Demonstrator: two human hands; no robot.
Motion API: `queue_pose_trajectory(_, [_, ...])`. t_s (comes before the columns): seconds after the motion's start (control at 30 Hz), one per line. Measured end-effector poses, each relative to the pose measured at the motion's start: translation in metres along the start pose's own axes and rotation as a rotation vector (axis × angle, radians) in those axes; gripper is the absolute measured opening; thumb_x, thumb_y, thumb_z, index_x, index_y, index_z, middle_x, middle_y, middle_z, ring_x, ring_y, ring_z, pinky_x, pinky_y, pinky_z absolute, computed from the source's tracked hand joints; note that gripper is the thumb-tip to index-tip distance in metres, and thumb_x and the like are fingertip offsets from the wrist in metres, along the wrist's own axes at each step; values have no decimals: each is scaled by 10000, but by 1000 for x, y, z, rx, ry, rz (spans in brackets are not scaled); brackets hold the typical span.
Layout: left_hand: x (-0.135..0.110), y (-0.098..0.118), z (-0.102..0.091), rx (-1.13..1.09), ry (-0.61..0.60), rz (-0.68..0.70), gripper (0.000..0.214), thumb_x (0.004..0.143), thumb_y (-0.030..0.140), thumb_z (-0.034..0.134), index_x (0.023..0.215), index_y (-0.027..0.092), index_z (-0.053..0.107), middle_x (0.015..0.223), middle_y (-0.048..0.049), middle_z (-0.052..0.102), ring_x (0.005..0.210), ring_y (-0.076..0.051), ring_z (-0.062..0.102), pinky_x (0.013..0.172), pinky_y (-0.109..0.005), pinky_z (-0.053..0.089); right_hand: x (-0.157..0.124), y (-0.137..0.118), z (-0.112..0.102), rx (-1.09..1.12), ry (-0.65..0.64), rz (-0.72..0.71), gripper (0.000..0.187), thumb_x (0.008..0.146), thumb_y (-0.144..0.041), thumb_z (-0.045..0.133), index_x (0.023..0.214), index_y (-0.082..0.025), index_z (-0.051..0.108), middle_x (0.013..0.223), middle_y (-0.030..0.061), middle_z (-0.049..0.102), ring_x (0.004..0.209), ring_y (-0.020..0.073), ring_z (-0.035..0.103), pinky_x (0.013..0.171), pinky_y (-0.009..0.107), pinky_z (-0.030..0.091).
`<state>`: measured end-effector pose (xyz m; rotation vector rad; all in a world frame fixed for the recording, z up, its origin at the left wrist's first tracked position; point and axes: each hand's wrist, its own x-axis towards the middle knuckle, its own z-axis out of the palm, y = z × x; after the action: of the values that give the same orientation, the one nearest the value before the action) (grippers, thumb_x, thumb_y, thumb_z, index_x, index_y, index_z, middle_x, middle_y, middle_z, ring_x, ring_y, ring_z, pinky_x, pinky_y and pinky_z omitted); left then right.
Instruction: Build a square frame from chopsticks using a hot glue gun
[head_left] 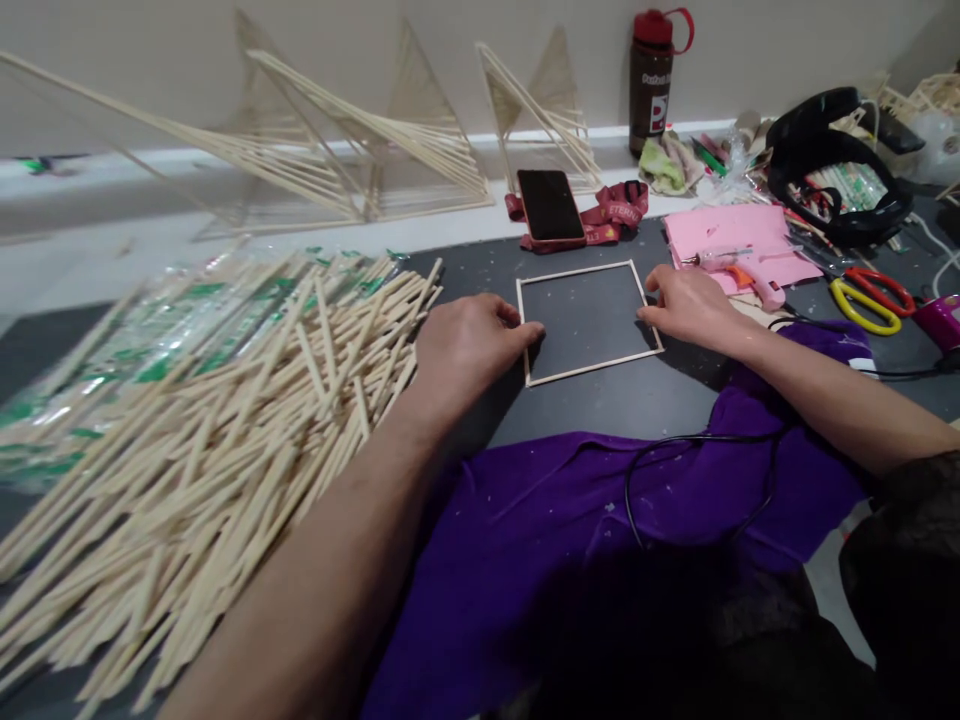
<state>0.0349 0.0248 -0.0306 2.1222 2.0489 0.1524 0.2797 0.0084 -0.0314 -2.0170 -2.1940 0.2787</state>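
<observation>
A four-sided frame of thin wooden sticks (594, 369) lies on the dark grey work surface in front of me. My left hand (472, 340) closes its thumb and fingers on the frame's left side. Opposite it, my right hand (686, 308) pinches the right side near the middle. To the left of my left hand is a big heap of loose wooden sticks (247, 460). Just beyond my right hand, a pink glue gun (765, 287) rests on pink paper (720, 225).
Plastic packs of sticks (172, 330) lie behind the heap. String-art-like stick structures (420, 160) lean on the wall. A phone (551, 205) on a red lanyard, a bottle (651, 85), scissors (866, 305) and a black bag (780, 130) stand around. Purple cloth (555, 490) with a black cable is nearest me.
</observation>
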Motion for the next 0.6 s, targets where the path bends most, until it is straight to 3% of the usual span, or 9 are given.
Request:
queue_pose_trajectory(0.33, [4,-5,16,-116,86,71,337,768,331,608,1049,236,769,939,-95,787,957,-328,708,880,-428,523,3,2,12,-3,53,9,487,823,-195,593,1302,-106,599,1004,156,766,931,310,692,737,391,502])
queue_pose_trajectory(0.6, [-8,-5,10,-166,20,-39,376,806,302,602,1139,173,721,1022,-128,776,975,-324,714,893,-429,518,-3,0,9,102,17,-45,426,880,-206,570,1290,-99,618,998,143,764,931,284,683,777,369,475])
